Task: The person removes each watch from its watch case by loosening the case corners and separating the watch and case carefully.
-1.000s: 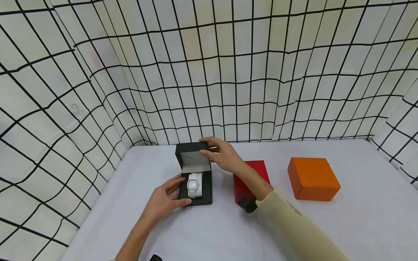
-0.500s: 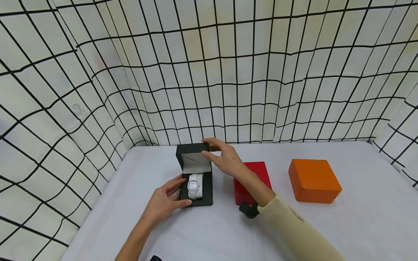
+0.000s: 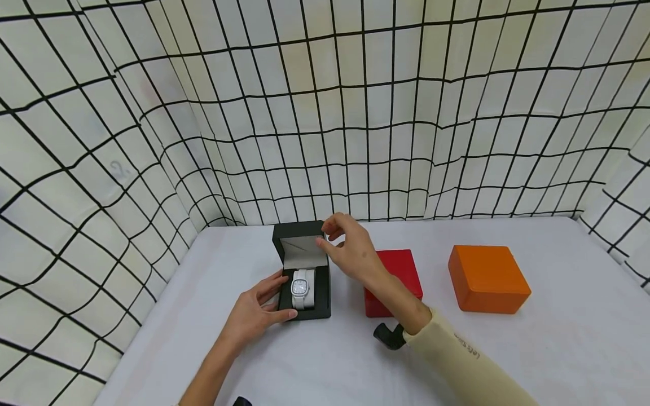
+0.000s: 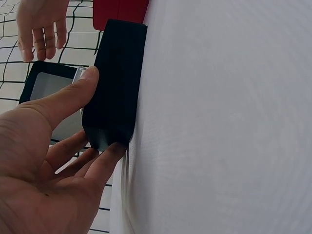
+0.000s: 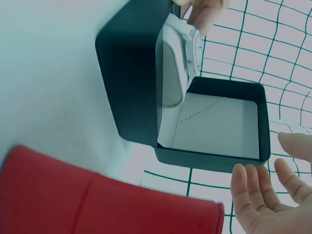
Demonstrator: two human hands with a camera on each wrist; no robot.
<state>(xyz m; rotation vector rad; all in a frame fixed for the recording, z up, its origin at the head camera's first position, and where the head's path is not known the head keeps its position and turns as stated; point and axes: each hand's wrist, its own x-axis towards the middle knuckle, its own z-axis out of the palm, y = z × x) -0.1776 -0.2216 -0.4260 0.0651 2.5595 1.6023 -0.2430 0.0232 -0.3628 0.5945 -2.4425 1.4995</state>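
A dark watch box [image 3: 322,296] stands on the white cloth with its lid [image 3: 298,228] raised, showing a pale lining. Inside sits a white wristwatch [image 3: 299,287] wrapped round a white cushion. At the base's left side my left hand [image 3: 251,310] holds the box, thumb at the front edge and fingers along the side, as the left wrist view shows too. My right hand [image 3: 352,248] is beside the lid's right edge, its fingers loosely bent and nothing in them. In the right wrist view the right fingertips [image 5: 239,173] are just off the lid's rim.
A red box [image 3: 401,270] lies right of the watch box, partly behind my right forearm. Farther right is an orange box [image 3: 490,276]. Black-lined white netting [image 3: 381,141] rises behind and beside the white-covered table [image 3: 325,366]. A black wrist camera [image 3: 390,336] hangs at the right sleeve.
My right hand has let go of the lid's right edge and drawn slightly to the right, its fingers bending more. The lid stays up; my left hand and the box keep their place.
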